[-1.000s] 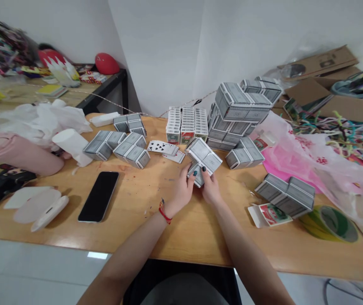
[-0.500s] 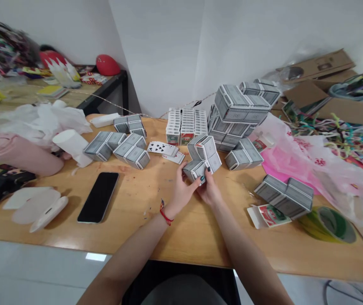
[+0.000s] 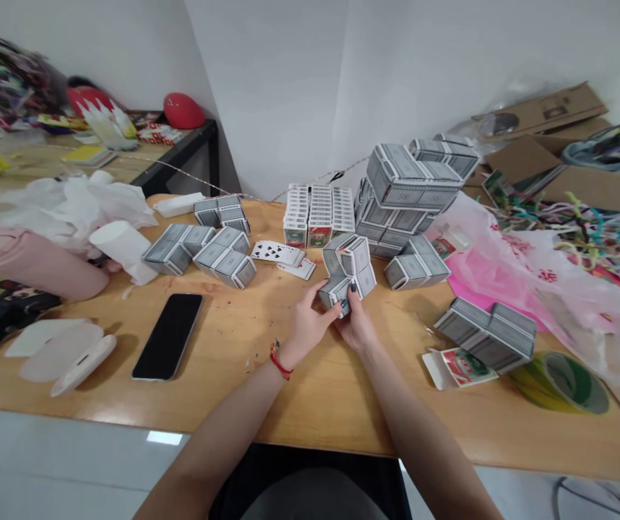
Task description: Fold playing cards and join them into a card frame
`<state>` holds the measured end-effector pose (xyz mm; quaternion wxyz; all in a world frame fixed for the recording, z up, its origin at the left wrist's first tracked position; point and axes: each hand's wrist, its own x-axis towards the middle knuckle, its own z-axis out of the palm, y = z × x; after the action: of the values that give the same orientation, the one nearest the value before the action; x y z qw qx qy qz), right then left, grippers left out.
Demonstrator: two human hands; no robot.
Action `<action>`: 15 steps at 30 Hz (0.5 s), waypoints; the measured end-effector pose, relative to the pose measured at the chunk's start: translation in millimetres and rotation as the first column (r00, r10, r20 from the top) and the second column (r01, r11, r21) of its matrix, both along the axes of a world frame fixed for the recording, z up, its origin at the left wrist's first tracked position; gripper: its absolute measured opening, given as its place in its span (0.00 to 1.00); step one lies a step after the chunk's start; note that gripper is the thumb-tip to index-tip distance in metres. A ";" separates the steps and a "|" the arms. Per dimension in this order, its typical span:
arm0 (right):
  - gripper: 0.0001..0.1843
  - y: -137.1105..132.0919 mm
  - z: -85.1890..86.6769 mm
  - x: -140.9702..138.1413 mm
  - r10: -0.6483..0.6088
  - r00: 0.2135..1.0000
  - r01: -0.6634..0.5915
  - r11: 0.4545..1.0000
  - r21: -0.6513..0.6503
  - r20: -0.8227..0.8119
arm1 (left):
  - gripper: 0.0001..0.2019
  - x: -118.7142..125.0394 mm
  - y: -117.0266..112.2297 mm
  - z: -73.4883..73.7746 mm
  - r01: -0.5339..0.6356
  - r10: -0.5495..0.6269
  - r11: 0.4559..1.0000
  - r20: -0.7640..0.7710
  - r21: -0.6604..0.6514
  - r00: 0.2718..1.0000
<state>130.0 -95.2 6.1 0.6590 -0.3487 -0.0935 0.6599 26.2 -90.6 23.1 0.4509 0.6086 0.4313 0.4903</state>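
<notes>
Both hands grasp one patterned card block (image 3: pixel 360 267) from its near end: the left hand (image 3: pixel 308 323) wraps its left side, thumb across the front, while the right hand (image 3: pixel 358 325) holds the right side, thumb up against it. The block tilts upward and away from the grip, its far part standing beyond the fingertips; fingers underneath are hidden. Just beyond the grip to the left lie loose playing cards (image 3: pixel 277 253). Straight behind, the held block partly covers the foot of some rows of card boxes (image 3: pixel 319 213). Beyond the grip to the right, a tall stack of card blocks (image 3: pixel 415 177) blocks the way back, with a smaller block (image 3: pixel 417 263) before it. Farther right, another block (image 3: pixel 486 334) leans over an opened card box (image 3: pixel 467 367), beside a tape roll (image 3: pixel 530 383). Well left of the grip are more blocks (image 3: pixel 226 258) and, nearer, a phone (image 3: pixel 169 337).
</notes>
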 end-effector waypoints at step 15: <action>0.15 -1.7 2.1 -1.8 0.010 1.000 -0.011 0.999 0.043 0.018 | 0.14 -2.2 -2.4 0.6 -0.015 0.038 0.980 -0.113 0.197 0.993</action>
<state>128.1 -96.9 8.2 0.6621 -0.3397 -0.1154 0.6579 23.9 -93.1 23.7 0.3563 0.6717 0.4145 0.5001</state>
